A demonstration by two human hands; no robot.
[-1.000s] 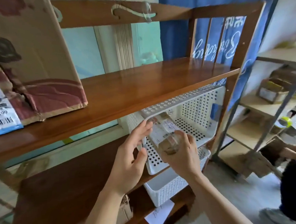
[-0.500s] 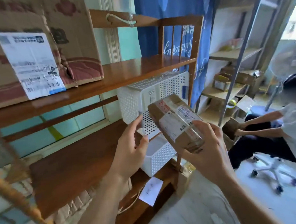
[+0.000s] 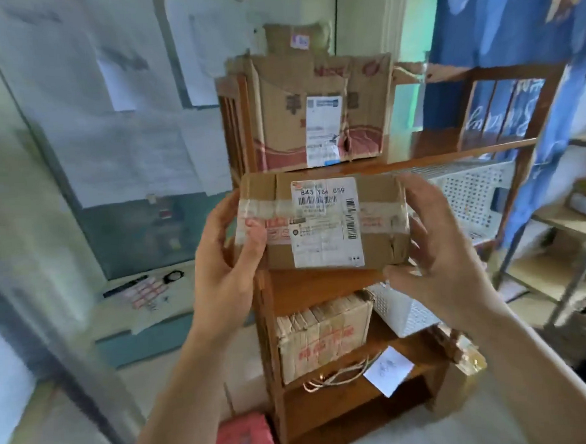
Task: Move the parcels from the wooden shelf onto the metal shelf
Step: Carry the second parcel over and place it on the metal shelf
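I hold a small taped cardboard parcel (image 3: 322, 220) with a white barcode label in front of the wooden shelf (image 3: 322, 291). My left hand (image 3: 225, 259) grips its left end, thumb over the tape. My right hand (image 3: 432, 245) grips its right end and lower corner. A large cardboard box (image 3: 319, 111) with a label stands on the wooden shelf's top board. Another taped box (image 3: 324, 335) sits on a lower board. Part of the metal shelf (image 3: 570, 221) shows at the far right edge.
White perforated baskets (image 3: 466, 195) sit in the wooden shelf behind my right hand. A blue cloth (image 3: 498, 24) hangs at the upper right. A paper note (image 3: 387, 369) lies on the lower board. A pink item (image 3: 245, 438) rests on the floor. Papers cover the wall at left.
I have stepped back from the wooden shelf and the view has swung left. The parcel came out of the white basket, and my left hand has now joined my right on it.
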